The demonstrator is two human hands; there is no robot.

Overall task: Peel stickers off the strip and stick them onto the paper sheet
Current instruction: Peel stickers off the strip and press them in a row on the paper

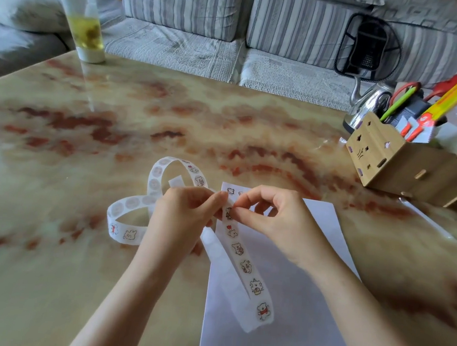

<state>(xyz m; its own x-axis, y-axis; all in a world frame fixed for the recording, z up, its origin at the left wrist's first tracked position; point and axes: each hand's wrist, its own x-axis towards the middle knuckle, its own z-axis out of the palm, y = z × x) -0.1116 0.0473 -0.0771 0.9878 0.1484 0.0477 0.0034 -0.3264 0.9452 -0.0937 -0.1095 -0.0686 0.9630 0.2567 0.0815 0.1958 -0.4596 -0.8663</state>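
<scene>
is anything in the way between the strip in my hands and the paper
Nothing else does. The left hand and right hand pinch the strip above the top left of the paper; only the strip's own tail lies over the paper's left edge.

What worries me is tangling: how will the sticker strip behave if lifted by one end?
Probably floppy: the sticker strip lies in loose loops on the table. Likely light, being thin; a push may only buckle it.
</scene>
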